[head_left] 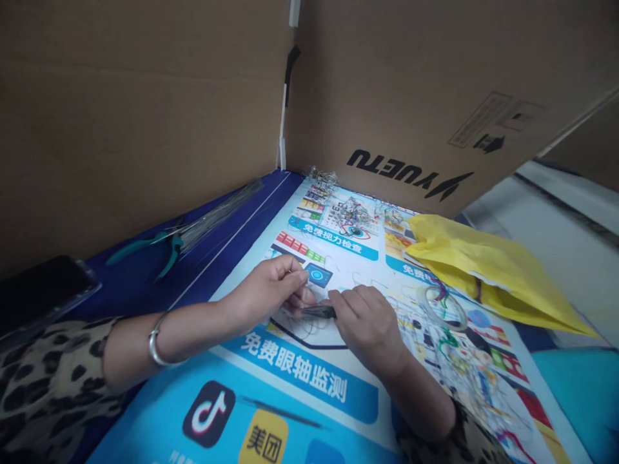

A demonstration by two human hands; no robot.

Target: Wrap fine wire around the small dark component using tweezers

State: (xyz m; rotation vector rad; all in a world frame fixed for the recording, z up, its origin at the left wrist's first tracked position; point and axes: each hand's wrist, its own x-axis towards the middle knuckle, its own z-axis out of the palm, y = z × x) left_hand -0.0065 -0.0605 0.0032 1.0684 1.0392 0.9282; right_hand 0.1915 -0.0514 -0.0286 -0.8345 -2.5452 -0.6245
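Observation:
Over the middle of the printed sheet [300, 444], my two hands are close together. My left hand [275, 287] is closed in a pinch; what lies between its fingertips is too fine to make out. Thin strands curl on the sheet just below them. My right hand [365, 322] is wrapped around a dark, tapered tool [318, 312] that looks like the jaws of pliers. Its tip points left and reaches my left fingertips. The tool's handles are hidden in my right palm.
Teal-handled pliers [171, 254] and a bundle of thin wires [222, 212] lie at left, near a phone [46, 290]. A yellow envelope [488, 264], a tape roll [445, 308] and tangled coloured threads [464, 361] are at right. Cardboard walls [145, 116] stand behind.

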